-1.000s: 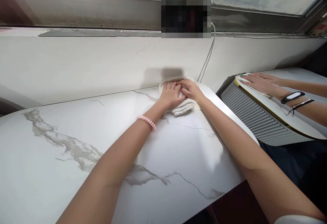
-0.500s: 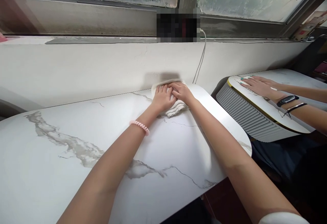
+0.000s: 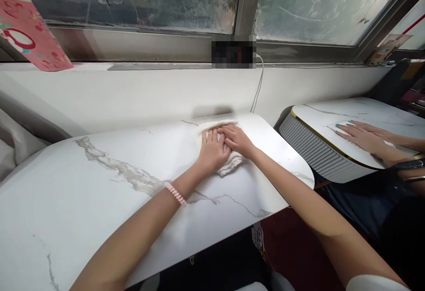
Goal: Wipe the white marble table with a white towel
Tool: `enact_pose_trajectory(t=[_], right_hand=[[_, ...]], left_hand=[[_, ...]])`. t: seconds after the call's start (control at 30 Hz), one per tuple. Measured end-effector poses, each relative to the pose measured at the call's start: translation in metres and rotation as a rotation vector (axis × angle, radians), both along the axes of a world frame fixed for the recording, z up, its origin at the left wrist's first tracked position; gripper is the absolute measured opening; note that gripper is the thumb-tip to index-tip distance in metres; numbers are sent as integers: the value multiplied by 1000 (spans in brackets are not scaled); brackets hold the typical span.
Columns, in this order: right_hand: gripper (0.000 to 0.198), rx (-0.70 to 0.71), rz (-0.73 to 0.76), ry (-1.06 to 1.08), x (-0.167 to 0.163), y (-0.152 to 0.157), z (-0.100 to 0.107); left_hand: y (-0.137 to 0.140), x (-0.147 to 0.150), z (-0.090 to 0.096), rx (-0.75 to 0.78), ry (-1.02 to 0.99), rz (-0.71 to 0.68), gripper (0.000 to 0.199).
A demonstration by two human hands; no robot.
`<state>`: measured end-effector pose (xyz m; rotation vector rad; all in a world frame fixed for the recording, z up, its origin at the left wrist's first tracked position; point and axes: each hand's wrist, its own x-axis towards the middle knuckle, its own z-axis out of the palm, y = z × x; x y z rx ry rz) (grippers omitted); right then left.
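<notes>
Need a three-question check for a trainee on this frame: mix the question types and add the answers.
1. Fill in the gap: the person's left hand and right hand lie on a white ____.
2. True or false: the pink band is on the person's right wrist.
3. Count: how many hands are in view altogether?

Key:
1. Cloth.
2. False; it is on the left wrist.
3. Four: the person's two, plus the other person's hands at the other table.
</notes>
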<state>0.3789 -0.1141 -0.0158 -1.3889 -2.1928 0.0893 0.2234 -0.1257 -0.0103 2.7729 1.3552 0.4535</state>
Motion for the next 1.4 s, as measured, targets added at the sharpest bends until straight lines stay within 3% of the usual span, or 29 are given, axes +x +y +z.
enact_pose_trajectory(t=[0.37, 0.6, 1.0, 1.2, 1.4], right_hand=[[39, 23, -41, 34, -19, -124, 4], [40, -26, -106, 72, -27, -160, 8], [40, -47, -101, 71, -64, -161, 12], [36, -16, -91, 83, -75, -134, 13], [36, -22, -114, 81, -84, -86, 9]], left_hand=[[-103, -19, -3, 31, 24, -94, 60], [-127, -24, -7, 84, -4, -159, 62], [-128, -61, -8, 107, -2, -205, 63], [-102, -71, -7, 78, 7, -183, 63], [-56, -81, 0, -12, -5, -138, 60]])
